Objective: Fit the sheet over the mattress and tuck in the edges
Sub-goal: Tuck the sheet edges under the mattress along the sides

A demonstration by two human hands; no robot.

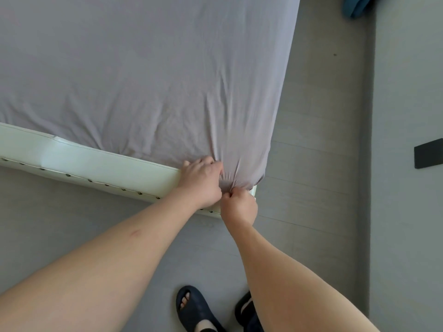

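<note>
A pale lilac sheet (143, 68) covers the mattress and lies mostly smooth, with creases fanning toward the near right corner. At that corner the cloth is bunched (242, 168). My left hand (201, 180) rests on the white bed frame (96, 164) with its fingers pressed into the gathered sheet beside the mattress. My right hand (239, 207) is closed in a fist just below the corner, pinching a fold of the sheet and pulling it down. The mattress itself is hidden under the sheet.
The white padded bed frame with a row of studs runs from the left edge to the corner. Grey floor lies on the near side and to the right of the bed. My feet in dark slippers (194, 310) stand below. A dark object (429, 153) sits at the right.
</note>
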